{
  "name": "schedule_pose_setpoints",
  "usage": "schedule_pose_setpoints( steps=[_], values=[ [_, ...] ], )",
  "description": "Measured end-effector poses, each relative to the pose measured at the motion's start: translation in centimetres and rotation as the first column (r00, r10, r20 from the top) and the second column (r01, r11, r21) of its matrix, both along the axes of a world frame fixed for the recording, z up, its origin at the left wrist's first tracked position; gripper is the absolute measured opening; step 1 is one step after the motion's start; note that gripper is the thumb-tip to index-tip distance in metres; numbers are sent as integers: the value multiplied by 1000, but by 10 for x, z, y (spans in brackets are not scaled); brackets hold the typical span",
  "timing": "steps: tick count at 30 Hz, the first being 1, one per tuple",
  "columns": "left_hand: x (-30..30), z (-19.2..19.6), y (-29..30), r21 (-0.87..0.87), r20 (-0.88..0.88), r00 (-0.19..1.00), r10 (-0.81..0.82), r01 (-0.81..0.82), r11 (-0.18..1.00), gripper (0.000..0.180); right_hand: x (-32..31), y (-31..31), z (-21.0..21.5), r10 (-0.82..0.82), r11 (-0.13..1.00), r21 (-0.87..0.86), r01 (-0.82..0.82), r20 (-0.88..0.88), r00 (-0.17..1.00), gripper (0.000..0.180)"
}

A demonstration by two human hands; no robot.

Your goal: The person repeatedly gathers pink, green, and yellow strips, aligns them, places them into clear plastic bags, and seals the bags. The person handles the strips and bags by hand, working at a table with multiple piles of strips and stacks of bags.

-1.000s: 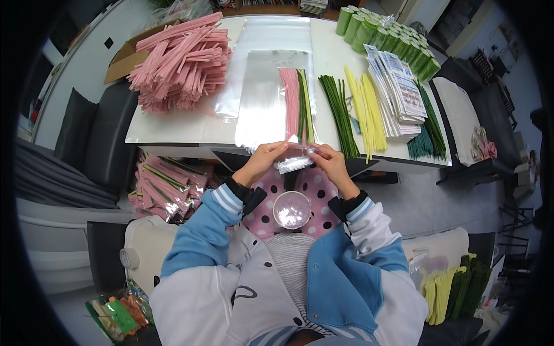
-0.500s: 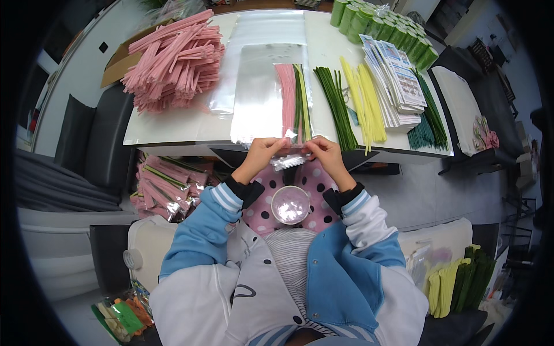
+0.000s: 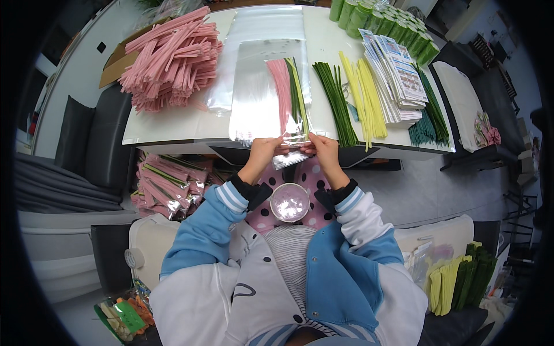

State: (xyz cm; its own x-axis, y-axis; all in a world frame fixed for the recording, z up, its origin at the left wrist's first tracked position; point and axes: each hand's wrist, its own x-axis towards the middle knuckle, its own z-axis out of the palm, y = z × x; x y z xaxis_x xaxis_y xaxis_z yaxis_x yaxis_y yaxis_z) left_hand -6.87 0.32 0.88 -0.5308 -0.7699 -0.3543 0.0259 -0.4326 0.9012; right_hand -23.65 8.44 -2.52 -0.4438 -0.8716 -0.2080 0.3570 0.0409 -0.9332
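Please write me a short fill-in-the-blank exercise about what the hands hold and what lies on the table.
1. Both the left hand and the right hand pinch the near end of a clear ____ holding pink and green sticks.
2. The loose heap of sticks at the table's far left is ____ in colour.
3. Between the dark green sticks and the stack of printed cards lie ____ sticks.

Missing words: bag; pink; yellow
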Motion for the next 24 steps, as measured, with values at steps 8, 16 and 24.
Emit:
schedule_pose_setpoints(
  steps=[8, 16, 24],
  values=[
    [-4, 2, 1, -37, 59, 993, 104, -102, 994, 18, 5, -2, 0, -53, 993, 95, 63, -106, 993, 29],
    [-20, 4, -14, 118, -107, 994, -14, 26, 993, 20, 9, 3, 27, -30, 990, 131, 58, -200, 979, 30],
    [-11, 14, -10, 59, -313, 946, -82, 105, 993, 28, -14, -12, 35, 140, 988, 55, -143, 48, 989, 20]
  ],
)
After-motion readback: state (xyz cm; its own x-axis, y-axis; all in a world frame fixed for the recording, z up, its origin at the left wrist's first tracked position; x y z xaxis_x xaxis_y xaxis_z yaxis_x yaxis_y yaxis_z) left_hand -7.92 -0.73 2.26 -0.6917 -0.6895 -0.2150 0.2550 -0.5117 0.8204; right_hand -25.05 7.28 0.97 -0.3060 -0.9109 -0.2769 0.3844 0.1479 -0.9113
